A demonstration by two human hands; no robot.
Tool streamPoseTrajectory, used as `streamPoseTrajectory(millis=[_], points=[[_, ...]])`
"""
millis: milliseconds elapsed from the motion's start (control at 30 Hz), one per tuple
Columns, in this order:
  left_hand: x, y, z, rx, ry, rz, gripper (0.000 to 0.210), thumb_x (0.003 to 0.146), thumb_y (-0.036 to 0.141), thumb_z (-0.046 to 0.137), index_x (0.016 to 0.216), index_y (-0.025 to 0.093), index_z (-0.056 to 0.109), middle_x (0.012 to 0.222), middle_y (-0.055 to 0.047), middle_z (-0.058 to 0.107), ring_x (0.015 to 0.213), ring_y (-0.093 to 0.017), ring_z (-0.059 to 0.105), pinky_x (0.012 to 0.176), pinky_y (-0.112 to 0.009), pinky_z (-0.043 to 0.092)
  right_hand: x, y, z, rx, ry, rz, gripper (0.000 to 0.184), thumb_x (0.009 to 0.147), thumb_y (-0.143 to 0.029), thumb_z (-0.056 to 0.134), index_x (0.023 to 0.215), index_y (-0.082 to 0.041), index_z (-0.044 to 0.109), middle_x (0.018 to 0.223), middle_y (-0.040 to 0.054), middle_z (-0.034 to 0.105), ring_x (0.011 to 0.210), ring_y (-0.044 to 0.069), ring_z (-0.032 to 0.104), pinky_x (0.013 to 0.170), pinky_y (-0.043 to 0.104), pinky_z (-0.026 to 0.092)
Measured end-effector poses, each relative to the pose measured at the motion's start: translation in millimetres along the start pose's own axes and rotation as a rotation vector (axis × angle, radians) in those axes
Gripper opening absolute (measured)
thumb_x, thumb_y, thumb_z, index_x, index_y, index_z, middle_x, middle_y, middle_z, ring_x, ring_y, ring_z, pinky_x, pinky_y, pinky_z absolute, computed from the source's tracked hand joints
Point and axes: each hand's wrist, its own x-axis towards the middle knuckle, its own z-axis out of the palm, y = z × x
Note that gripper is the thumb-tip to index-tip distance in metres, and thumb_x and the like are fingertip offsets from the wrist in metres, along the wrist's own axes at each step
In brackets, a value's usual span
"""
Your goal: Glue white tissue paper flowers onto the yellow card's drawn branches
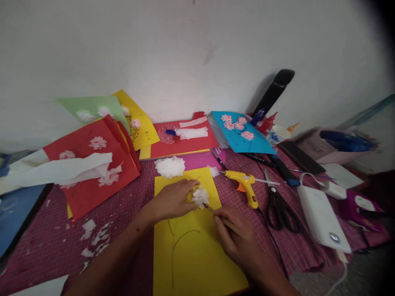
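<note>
A yellow sheet of paper (pixel 200 263) lies before me, with thin dark stem lines drawn on it. Near its top sits a crumpled white tissue-paper flower (pixel 200 197). My left hand (pixel 175 199) rests on the sheet left of the flower, thumb and forefinger spread apart around its side. From the right, my right hand (pixel 236 234) grips a thin wooden-handled paintbrush (pixel 230 224), its dark tip touching the flower's lower right edge. Just above the sheet is a pile of white tissue pieces (pixel 170 166).
A yellow glue gun (pixel 242 181) and black scissors (pixel 279 209) lie on the right, beside a white power bank (pixel 322 218). Red cards (pixel 89 164) with paper flowers lean left under white tissue strips (pixel 61 169). A blue flower card (pixel 243 135) stands behind, near a paper cup (pixel 277 134).
</note>
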Motion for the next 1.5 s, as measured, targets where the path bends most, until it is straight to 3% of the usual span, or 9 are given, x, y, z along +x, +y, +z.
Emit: streamPoseTrajectory(millis=[633, 1133, 1500], points=[[1.7, 0.9, -1.2, -0.013, 0.013, -0.009, 0.063, 0.078, 0.033, 0.064, 0.138, 0.025, 0.045, 0.124, -0.008, 0.061, 0.113, -0.027, 0.057, 0.091, -0.036, 0.046, 0.2, 2.0, 0.8, -0.029, 0.031, 0.012, 0.012, 0.089, -0.014, 0.053, 0.095, -0.021, 0.061, 0.079, 0.0038, 0.067, 0.069, 0.016, 0.065, 0.062, 0.027, 0.053], [1.5, 2.0, 3.6, 0.044, 0.029, -0.005, 0.064, 0.081, 0.035, 0.063, 0.14, 0.026, 0.041, 0.138, -0.008, 0.054, 0.124, -0.027, 0.052, 0.103, -0.041, 0.042, -1.3, 2.1, 0.2, -0.02, 0.002, 0.0, 0.014, 0.089, -0.014, 0.052, 0.097, -0.021, 0.061, 0.08, 0.004, 0.067, 0.07, 0.017, 0.066, 0.063, 0.027, 0.054], [2.0, 3.6, 7.1, 0.068, 0.047, -0.017, 0.061, 0.084, 0.044, 0.06, 0.139, 0.025, 0.042, 0.138, -0.009, 0.054, 0.125, -0.028, 0.052, 0.102, -0.044, 0.043, -0.8, 3.3, 0.4, -0.015, 0.002, 0.018, 0.015, 0.089, -0.011, 0.052, 0.097, -0.021, 0.06, 0.081, 0.0034, 0.065, 0.072, 0.016, 0.064, 0.065, 0.027, 0.052]])
